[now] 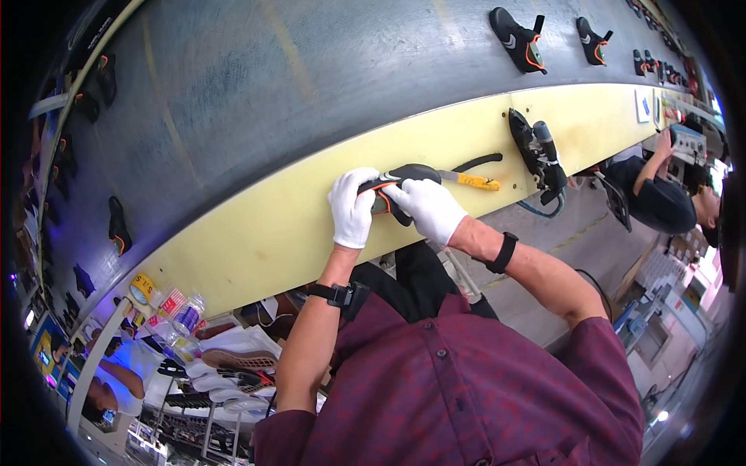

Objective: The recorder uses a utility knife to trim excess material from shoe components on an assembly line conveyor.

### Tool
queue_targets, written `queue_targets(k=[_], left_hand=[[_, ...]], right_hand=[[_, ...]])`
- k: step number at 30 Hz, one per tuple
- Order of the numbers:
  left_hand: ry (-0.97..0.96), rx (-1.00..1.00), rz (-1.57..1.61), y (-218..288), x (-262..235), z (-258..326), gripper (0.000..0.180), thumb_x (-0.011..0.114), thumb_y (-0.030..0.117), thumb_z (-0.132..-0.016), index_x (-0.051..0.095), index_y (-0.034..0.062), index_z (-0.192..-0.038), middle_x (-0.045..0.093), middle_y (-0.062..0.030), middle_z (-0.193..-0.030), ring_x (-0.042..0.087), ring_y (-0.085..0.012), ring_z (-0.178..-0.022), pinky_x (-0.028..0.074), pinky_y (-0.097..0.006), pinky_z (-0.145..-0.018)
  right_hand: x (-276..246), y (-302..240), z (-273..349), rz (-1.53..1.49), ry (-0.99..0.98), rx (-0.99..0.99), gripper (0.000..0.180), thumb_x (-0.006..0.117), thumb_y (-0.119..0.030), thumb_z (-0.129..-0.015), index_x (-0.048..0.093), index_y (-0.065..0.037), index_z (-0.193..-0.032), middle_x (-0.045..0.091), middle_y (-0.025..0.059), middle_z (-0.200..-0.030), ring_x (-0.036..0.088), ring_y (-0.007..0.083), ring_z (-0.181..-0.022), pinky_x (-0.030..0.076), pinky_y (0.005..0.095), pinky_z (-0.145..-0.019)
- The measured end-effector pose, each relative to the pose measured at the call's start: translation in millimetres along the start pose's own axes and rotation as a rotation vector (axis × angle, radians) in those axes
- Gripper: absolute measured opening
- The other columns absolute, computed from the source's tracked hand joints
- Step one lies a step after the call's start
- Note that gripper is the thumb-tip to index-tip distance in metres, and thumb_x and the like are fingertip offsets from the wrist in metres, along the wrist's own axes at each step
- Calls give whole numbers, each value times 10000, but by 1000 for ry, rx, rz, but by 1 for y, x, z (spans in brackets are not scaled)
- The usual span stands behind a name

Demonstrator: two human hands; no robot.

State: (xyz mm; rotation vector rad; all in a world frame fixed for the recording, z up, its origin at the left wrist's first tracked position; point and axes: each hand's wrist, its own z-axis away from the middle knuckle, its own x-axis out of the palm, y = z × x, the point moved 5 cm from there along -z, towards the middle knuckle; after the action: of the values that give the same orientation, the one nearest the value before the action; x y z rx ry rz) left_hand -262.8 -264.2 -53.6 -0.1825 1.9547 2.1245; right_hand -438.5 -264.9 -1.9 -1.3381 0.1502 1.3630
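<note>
Both my hands wear white gloves and grip one black shoe with orange edging and a green inner part, held over the yellow work ledge. My left hand closes round its left end. On the right side, my right hand has its fingers bent over the shoe; they partly hide its opening. Just right of the shoe lies a tool with a yellow handle and a flat grey blade. Behind that tool curves a black strip.
Beyond the ledge runs a wide grey conveyor belt carrying several similar shoes. A black device with a hose lies on the ledge to the right. Co-workers sit at far right and lower left. Shoe parts fill a rack at lower left.
</note>
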Motion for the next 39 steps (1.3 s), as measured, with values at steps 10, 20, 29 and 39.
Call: queue_targets(k=[10, 20, 29, 39], left_hand=[[158, 178, -186, 2, 1, -22, 237, 594, 79, -854, 729, 110, -1046, 752, -86, -1066, 669, -358, -1050, 490, -500, -936], [390, 234, -247, 14, -27, -31, 130, 640, 132, -941, 724, 75, -1023, 745, -115, -1008, 674, -376, -1016, 510, -516, -911], [-86, -567, 154, -18, 46, 64, 585, 650, 533, -1073, 735, -39, -986, 743, -179, -850, 722, -273, -807, 553, -413, -774], [-238, 120, -608, -16, 35, 63, 204, 737, 258, -922, 766, 67, -856, 755, -172, -871, 705, -382, -840, 454, -530, -777]], right_hand=[[3, 19, 0, -381, 5, -30, 473, 694, 12, -950, 675, -68, -1415, 719, 189, -1066, 708, 376, -967, 572, 416, -862], [-1, 3, -4, -463, 101, -21, 558, 725, -14, -945, 650, -133, -1485, 716, 177, -1031, 709, 322, -891, 578, 413, -864], [-11, 3, -33, -153, 4, -230, 285, 733, -99, -950, 663, -105, -1226, 763, 175, -1012, 756, 400, -887, 612, 456, -778], [-5, 8, -35, -172, -5, -155, 182, 717, -154, -985, 622, -108, -1133, 756, 153, -884, 744, 379, -711, 597, 469, -639]])
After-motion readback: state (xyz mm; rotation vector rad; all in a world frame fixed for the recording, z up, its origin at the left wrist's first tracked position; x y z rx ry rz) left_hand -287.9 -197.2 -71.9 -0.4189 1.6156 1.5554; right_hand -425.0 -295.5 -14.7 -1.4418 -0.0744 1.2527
